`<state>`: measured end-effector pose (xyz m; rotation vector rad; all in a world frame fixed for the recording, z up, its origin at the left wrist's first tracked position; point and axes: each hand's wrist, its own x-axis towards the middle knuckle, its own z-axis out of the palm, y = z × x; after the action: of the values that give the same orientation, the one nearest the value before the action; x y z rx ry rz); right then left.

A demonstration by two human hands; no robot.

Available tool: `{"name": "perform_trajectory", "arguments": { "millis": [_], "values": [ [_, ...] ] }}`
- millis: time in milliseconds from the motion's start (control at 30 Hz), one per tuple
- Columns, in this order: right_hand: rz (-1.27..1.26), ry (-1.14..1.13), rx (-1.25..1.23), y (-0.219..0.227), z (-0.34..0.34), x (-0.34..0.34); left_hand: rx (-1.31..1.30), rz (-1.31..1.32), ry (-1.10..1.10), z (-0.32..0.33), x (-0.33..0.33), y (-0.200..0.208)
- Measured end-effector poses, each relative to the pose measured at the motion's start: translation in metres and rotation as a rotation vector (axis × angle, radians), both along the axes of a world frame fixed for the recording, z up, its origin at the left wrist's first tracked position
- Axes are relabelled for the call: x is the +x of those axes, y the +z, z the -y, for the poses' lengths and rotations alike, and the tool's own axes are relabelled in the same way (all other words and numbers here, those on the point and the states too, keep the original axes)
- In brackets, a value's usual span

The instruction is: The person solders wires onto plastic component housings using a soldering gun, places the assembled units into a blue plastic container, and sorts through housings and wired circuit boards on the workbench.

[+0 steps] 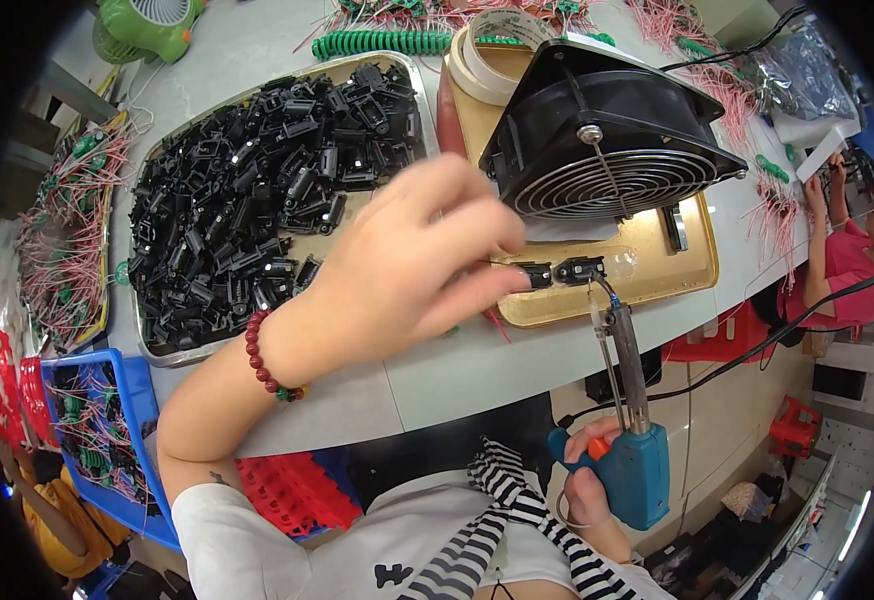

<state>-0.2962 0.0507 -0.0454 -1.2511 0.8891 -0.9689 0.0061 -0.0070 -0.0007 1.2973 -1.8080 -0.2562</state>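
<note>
My left hand, slightly blurred, reaches over the front edge of a gold tray. Its fingers are bent in toward the thumb in a pinch; what is between them is hidden. Right by the thumb tip lies a small black plastic part, with a second black part beside it. A thin red wire pokes out below the hand. My right hand is closed around a blue soldering gun with an orange trigger. The gun points up, its tip at the second black part.
A metal tray heaped with black parts stands at left. A black fan with a wire guard and tape rolls sit on the gold tray. A blue bin holds wired pieces. At far right is another person.
</note>
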Motion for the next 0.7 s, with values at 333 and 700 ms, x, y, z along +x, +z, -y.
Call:
{"name": "perform_trajectory", "arguments": {
  "millis": [333,700],
  "values": [
    [0.013,-0.02,-0.017,-0.004,0.006,-0.002,-0.42,0.607,-0.125,-0.006,0.019,0.015],
    [-0.076,0.063,-0.139,-0.012,0.013,-0.013,0.038,0.441,-0.114,-0.017,0.012,0.032]
  ]
}}
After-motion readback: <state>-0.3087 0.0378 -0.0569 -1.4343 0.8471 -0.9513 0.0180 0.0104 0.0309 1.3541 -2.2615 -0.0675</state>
